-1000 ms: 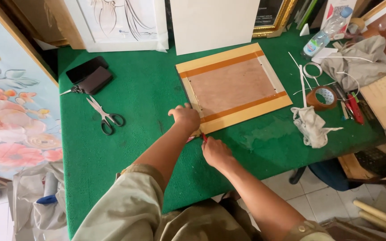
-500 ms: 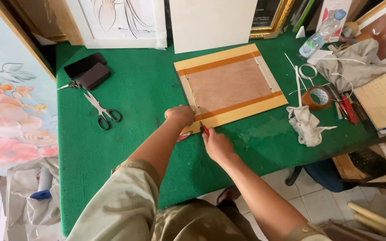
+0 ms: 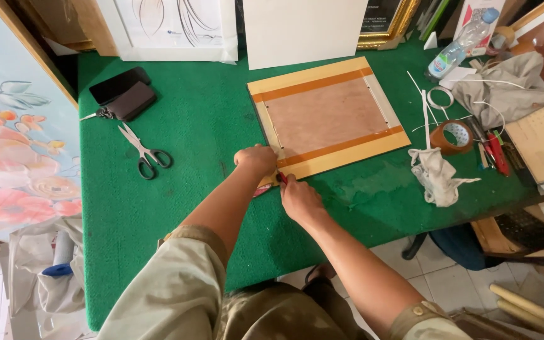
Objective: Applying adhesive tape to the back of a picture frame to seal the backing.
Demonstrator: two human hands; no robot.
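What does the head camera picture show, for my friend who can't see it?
Two bare hands, left hand and right hand, meet at the near corner of a flat tan board edged with orange-brown tape on a green felt-covered table, pinching something small and red. Silver scissors with black handles lie to the left, a brown tape roll to the right.

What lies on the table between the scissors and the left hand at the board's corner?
Nothing: in the head view only bare green table separates scissors from left hand.
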